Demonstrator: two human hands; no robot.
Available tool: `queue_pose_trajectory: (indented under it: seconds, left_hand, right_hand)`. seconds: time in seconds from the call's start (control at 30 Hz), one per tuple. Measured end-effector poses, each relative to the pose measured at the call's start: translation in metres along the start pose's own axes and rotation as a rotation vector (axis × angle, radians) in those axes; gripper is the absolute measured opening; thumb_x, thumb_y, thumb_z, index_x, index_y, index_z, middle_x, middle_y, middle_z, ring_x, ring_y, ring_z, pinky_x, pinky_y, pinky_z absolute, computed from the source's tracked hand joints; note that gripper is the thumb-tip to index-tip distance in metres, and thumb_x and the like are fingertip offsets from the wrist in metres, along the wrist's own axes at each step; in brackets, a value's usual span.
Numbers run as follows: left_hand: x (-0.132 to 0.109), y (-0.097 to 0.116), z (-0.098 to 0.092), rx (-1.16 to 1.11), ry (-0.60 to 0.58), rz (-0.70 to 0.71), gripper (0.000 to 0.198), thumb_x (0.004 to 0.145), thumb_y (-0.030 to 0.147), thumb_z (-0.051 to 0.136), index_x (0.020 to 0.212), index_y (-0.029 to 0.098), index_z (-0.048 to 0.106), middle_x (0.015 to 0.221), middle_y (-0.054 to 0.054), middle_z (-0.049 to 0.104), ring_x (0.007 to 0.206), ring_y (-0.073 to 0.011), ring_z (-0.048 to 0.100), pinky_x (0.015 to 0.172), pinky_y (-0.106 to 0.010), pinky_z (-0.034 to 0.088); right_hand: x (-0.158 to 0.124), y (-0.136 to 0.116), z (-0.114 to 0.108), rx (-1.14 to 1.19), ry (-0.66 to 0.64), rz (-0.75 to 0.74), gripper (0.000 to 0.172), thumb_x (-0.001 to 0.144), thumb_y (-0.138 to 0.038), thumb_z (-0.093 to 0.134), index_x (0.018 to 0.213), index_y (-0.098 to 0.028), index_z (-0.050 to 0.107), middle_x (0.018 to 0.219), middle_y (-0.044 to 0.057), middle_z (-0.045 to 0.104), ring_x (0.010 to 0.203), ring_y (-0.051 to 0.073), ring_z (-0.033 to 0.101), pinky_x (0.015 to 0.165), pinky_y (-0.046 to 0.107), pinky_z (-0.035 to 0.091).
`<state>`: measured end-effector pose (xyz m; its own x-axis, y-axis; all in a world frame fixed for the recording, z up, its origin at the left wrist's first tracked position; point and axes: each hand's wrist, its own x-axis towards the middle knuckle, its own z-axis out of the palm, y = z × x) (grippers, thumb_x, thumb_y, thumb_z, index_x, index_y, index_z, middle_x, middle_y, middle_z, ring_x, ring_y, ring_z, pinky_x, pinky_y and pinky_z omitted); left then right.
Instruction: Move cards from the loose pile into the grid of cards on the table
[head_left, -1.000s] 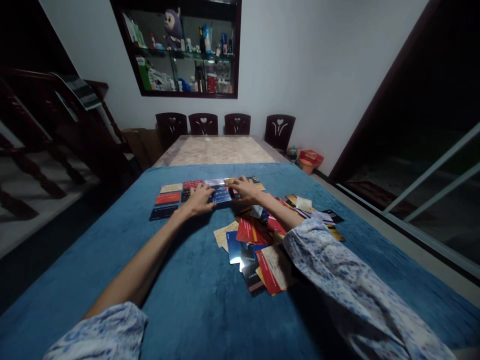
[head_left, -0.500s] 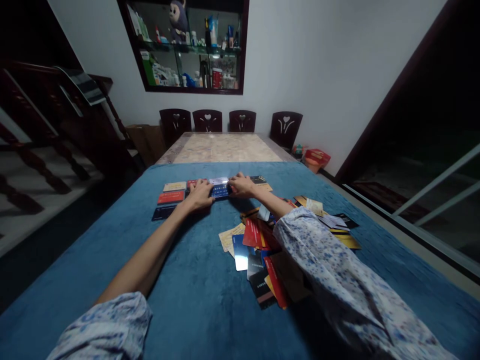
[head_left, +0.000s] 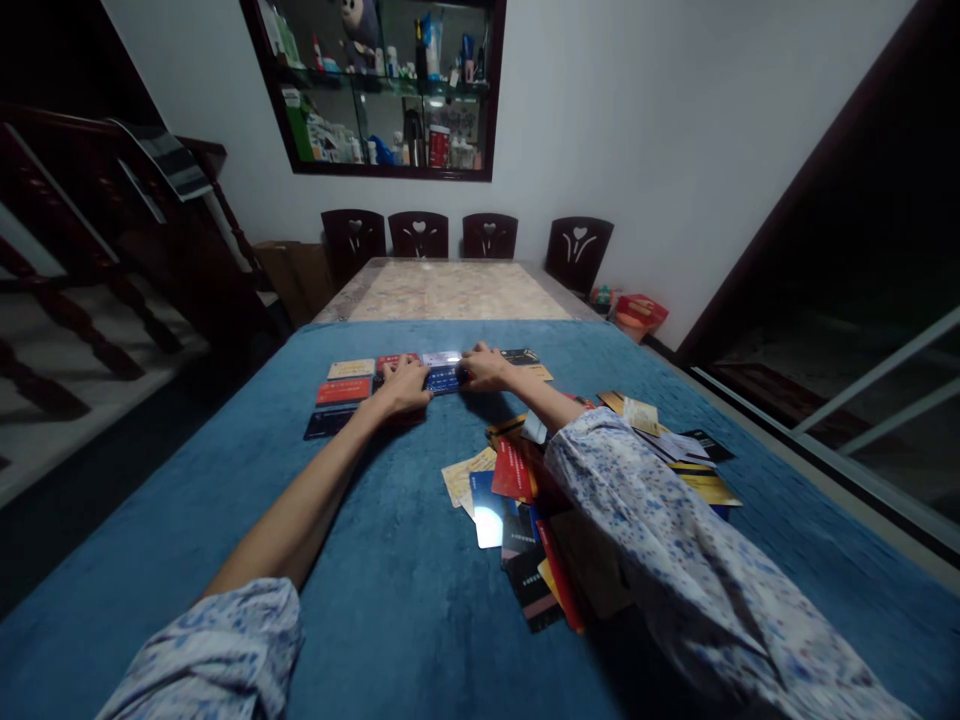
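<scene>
**Rows of cards (head_left: 352, 385) and a loose pile (head_left: 517, 470) on a cloth-covered bench (head_left: 457, 290)**

The bench fills most of the view, its near part under a blue cloth (head_left: 360, 580), its far end bare with a pale mottled top. On the wall behind, a dark-framed cabinet (head_left: 390, 172) holds small bottles (head_left: 392, 62) and a plush toy (head_left: 362, 30). Four dark chairs (head_left: 418, 235) stand about the far end.

Two patterned sleeves reach in from below; the right sleeve (head_left: 660, 530) passes over part of the loose pile, where red, blue, black and gold cards overlap at many angles. The rows lie farther off and to the left.

The left hand (head_left: 405, 385) is over the rows, hiding some cards; the right hand (head_left: 482, 368) is just beside it, near a black card (head_left: 520, 355). Between them lies a blue card (head_left: 442, 378), directly on the near side of a pale card (head_left: 440, 358). The fingers of both hands are bent, with their tips at its two ends; whether they clamp it or merely rest there, I cannot tell.

At the left end, a cream card (head_left: 351, 369), an orange-red card (head_left: 341, 391) and a dark blue card (head_left: 328, 422) line up from far to near.
</scene>
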<state>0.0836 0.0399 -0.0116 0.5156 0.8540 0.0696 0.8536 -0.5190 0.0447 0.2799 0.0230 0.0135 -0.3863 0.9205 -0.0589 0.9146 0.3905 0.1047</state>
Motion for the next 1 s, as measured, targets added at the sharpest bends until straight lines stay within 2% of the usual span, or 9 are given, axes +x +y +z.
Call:
queue_pose_trajectory:
  seconds: [0.13, 0.33, 0.63, 1.0]
  left_hand:
    - [-0.0001, 0.0009, 0.0002, -0.006, -0.014, 0.001, 0.043, 0.083, 0.029, 0.057, 0.124, 0.019, 0.064, 0.132, -0.019, 0.058, 0.13, -0.0406, 0.038, 0.1, -0.067, 0.036]
    - [-0.0014, 0.0011, -0.0004, -0.017, -0.013, -0.002, 0.045, 0.084, 0.027, 0.058, 0.129, 0.022, 0.06, 0.134, -0.016, 0.058, 0.132, -0.0386, 0.037, 0.101, -0.065, 0.036]
    - [-0.0029, 0.001, 0.0003, -0.039, 0.024, 0.004, 0.036, 0.082, 0.023, 0.058, 0.117, 0.023, 0.064, 0.129, -0.015, 0.062, 0.129, -0.0384, 0.039, 0.1, -0.064, 0.036]
    - [-0.0034, 0.0039, 0.0027, -0.034, 0.064, 0.022, 0.033, 0.081, 0.022, 0.054, 0.112, 0.022, 0.065, 0.125, -0.015, 0.06, 0.127, -0.0379, 0.04, 0.099, -0.064, 0.037]
  right_hand:
    - [0.0014, 0.0003, 0.002, 0.004, 0.008, -0.007, 0.042, 0.085, -0.038, 0.061, 0.122, -0.02, 0.067, 0.134, 0.014, 0.061, 0.125, 0.035, 0.044, 0.093, 0.045, 0.043]
    - [0.0042, 0.0024, 0.0056, 0.001, 0.011, -0.003, 0.044, 0.084, -0.039, 0.061, 0.125, -0.023, 0.065, 0.131, 0.013, 0.062, 0.126, 0.035, 0.044, 0.092, 0.044, 0.041]
    - [0.0013, 0.0002, 0.0013, 0.006, 0.003, -0.001, 0.043, 0.083, -0.037, 0.062, 0.124, -0.025, 0.067, 0.13, 0.012, 0.063, 0.125, 0.035, 0.046, 0.092, 0.042, 0.042]
    - [0.002, 0.0011, 0.0019, 0.009, 0.009, 0.0, 0.046, 0.083, -0.04, 0.064, 0.127, -0.026, 0.066, 0.133, 0.011, 0.062, 0.125, 0.035, 0.046, 0.091, 0.041, 0.041]
